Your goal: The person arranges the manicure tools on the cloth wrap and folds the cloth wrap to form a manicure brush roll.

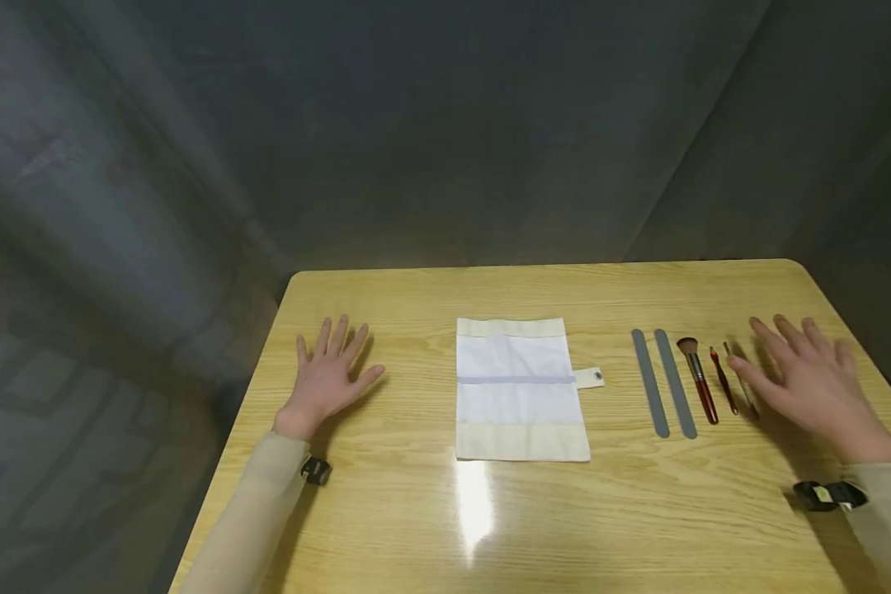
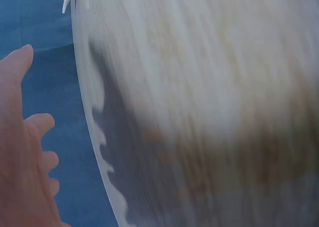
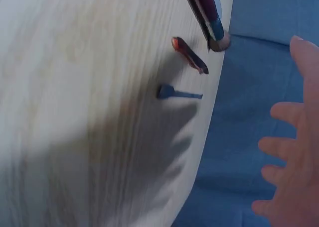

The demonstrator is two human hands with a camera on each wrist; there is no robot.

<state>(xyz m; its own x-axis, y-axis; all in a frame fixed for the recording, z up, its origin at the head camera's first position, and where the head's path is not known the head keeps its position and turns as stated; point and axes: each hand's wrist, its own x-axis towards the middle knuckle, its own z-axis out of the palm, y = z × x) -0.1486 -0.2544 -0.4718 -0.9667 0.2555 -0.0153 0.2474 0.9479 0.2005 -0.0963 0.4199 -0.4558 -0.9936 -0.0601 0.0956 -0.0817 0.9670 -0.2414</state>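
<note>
My left hand [image 1: 328, 381], fingers spread, is over the table's left side and holds nothing. On the right, my right hand [image 1: 817, 388] is spread the same way, its thumb close to a thin slender tool [image 1: 742, 381]. Left of that tool lie a small dark-red tool [image 1: 723, 381], a makeup brush [image 1: 699, 381] with a red handle, and two grey nail files [image 1: 676, 384]. Between the hands a white cloth roll-up pouch [image 1: 516, 404] lies unfolded, its snap strap [image 1: 590, 378] pointing right. In the right wrist view, the makeup brush [image 3: 207, 10] shows near the top.
The light wood table [image 1: 386, 511] has rounded far corners and a bright glare spot below the pouch. Dark grey curtains [image 1: 460, 140] hang behind it and at both sides. Each wrist wears a small black device [image 1: 316, 470] on a strap.
</note>
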